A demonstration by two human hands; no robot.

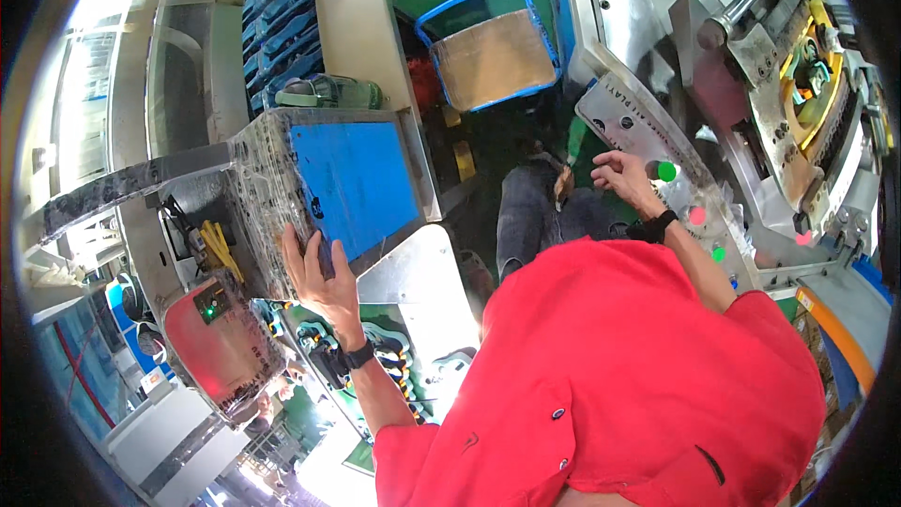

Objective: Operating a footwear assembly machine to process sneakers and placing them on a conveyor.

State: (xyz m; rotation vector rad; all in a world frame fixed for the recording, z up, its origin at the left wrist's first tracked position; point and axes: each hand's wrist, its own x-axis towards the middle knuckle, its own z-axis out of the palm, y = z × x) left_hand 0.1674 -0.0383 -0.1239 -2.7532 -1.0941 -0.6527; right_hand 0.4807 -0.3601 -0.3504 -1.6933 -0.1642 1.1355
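Observation:
My left hand has its fingers spread and holds nothing. Its fingertips lie at the near edge of a film-wrapped box with a blue top panel; whether they press on it I cannot tell. Over on the right, my right hand hovers with loosely bent fingers and nothing visible in them. It is beside a metal control panel, close to a green button. A red button sits farther along that panel. Both wrists wear dark bands.
Ahead stands a blue-framed seat with a brown board. A metal machine with yellow parts fills the right. Blue pieces are stacked at the upper left. A red box with a green light and several shoe-like parts lie left.

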